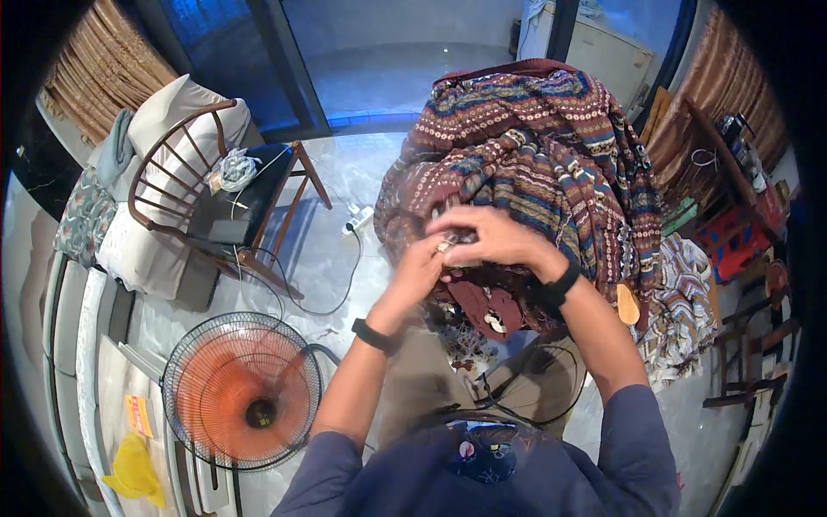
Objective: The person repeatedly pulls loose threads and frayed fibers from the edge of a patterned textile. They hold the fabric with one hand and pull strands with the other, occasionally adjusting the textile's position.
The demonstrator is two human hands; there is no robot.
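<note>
A large striped, patterned knit or woven cloth (pixel 517 161) is heaped before me, with maroon, blue and cream bands. My left hand (pixel 423 268) and my right hand (pixel 497 239) meet at its near side, fingers curled around a small bunched bit of it. Motion blur and the fingers hide just what is pinched. Below the hands hangs a plain maroon part of the cloth (pixel 481 307) with a pale spot. Loose threads or scraps (pixel 471 349) lie beneath, between my legs.
A caged orange fan (pixel 242 388) stands at left. Behind it, a wooden chair (pixel 239 200) holds a plastic bag (pixel 238 169). A power strip (pixel 358 220) and cords lie on the floor. At right are another striped cloth pile (pixel 681 304) and wooden stools (pixel 743 349).
</note>
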